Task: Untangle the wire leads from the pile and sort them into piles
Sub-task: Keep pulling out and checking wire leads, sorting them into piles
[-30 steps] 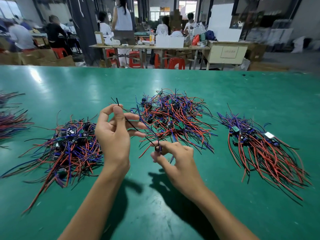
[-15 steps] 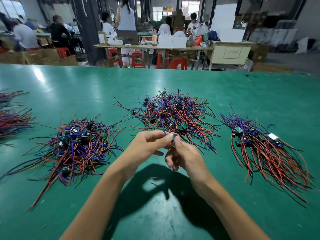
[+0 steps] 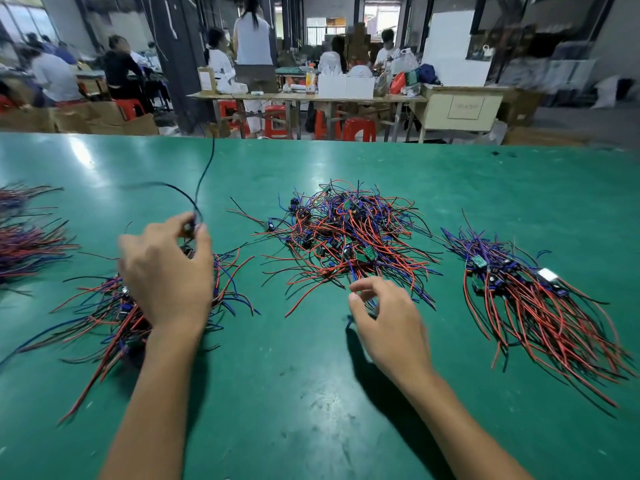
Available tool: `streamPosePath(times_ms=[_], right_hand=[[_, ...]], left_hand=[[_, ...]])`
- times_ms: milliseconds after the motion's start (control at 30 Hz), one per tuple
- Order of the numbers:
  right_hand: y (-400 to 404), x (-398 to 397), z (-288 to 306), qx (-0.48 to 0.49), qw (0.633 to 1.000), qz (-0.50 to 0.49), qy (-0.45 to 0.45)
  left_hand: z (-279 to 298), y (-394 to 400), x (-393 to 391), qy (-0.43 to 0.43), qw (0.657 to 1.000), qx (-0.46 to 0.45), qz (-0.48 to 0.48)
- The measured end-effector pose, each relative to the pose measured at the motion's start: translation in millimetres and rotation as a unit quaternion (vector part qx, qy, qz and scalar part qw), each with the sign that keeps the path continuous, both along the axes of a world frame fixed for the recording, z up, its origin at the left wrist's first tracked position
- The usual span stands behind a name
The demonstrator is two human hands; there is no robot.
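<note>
A tangled pile of red, blue and black wire leads (image 3: 349, 237) lies mid-table on the green table (image 3: 311, 393). A sorted pile (image 3: 114, 306) lies to its left, partly hidden by my left hand (image 3: 166, 271). That hand hovers over the left pile and pinches a wire lead (image 3: 199, 192) whose black wires whip upward, blurred. Another sorted pile (image 3: 540, 306) with small green boards lies at the right. My right hand (image 3: 384, 320) hangs at the near edge of the middle pile, fingers loosely curled, holding nothing that I can see.
More wire bundles (image 3: 24, 237) lie at the far left edge. Beyond the table's far edge people sit and stand at workbenches (image 3: 311, 97) with red stools and cardboard boxes. Bare green surface stretches in front of the piles.
My hands have parted. The left hand carried the wire lead leftward over the left pile; the right hand let go and moved right toward the middle pile's near edge.
</note>
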State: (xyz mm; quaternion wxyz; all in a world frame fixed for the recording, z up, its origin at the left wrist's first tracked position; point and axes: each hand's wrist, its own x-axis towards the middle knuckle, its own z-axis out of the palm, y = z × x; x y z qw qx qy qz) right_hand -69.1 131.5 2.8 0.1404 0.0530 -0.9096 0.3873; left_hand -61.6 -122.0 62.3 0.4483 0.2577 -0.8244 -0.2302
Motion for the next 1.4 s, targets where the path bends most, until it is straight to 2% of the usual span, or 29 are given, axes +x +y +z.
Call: streamPosePath(times_ms=[33,67,133,200,267,333,400,433,467,500,533,600,700,767,867,967,1033,1100,1133,1200,1300,1400], right_hand=[[0,-1,-2,0.062,0.998,-0.022,-0.003],[0,-3,-4,0.109,0.993,-0.038,-0.015],[0,-7,-5,0.165,0.984,-0.060,-0.024],[1,-10,-6,0.178,0.981,-0.073,-0.007],[2,-11,-7,0.160,0.984,-0.081,0.007],[6,-11,-8,0.093,0.992,-0.076,0.027],[10,-10,-5,-0.002,0.997,-0.048,0.067],[10,-8,-3,-0.034,0.994,-0.031,0.100],[10,-6,-1,-0.052,0.989,-0.014,0.134],[8,-3,1,-0.063,0.984,0.003,0.165],[5,1,2,-0.070,0.979,0.023,0.191],[-2,9,3,-0.072,0.968,0.081,0.226],[-15,22,0,-0.076,0.949,0.194,0.239],[-20,28,-2,-0.076,0.939,0.245,0.227],[-21,31,-4,-0.079,0.948,0.246,0.189],[-18,26,-3,-0.173,0.969,0.166,0.066],[-17,19,4,-0.288,0.948,0.123,-0.047],[-14,11,13,-0.382,0.908,0.124,-0.121],[-10,7,16,-0.409,0.895,0.130,-0.123],[-2,3,20,-0.417,0.895,0.134,-0.086],[4,2,20,-0.422,0.897,0.114,-0.066],[5,1,19,-0.416,0.899,0.108,-0.079]], left_hand=[[-5,-7,0,-0.055,0.995,-0.026,0.079],[-10,-11,1,-0.112,0.987,-0.021,0.112],[-15,-12,2,-0.186,0.976,0.046,0.103],[-15,-8,-1,-0.190,0.974,0.095,0.081],[-13,2,-4,-0.155,0.984,0.065,0.058],[-12,17,-7,-0.081,0.997,-0.003,0.013],[-13,34,-9,-0.033,0.993,-0.077,-0.083],[-16,44,-9,-0.037,0.984,-0.086,-0.153],[-21,55,-10,-0.056,0.971,-0.053,-0.227],[-23,67,-10,-0.084,0.954,0.033,-0.287],[-24,79,-9,-0.111,0.921,0.160,-0.336],[-26,98,-9,-0.139,0.825,0.389,-0.385],[-28,104,-10,-0.118,0.722,0.548,-0.405],[-29,99,-8,-0.098,0.677,0.599,-0.417],[-28,87,-8,-0.103,0.670,0.584,-0.447],[-17,77,-9,-0.102,0.664,0.542,-0.505],[-11,74,-7,-0.111,0.665,0.497,-0.546],[-10,73,-3,-0.142,0.676,0.433,-0.579],[-11,73,-1,-0.161,0.681,0.406,-0.588],[-12,73,1,-0.186,0.679,0.386,-0.596],[-12,75,3,-0.202,0.655,0.389,-0.615],[-13,75,4,-0.204,0.666,0.356,-0.623]])
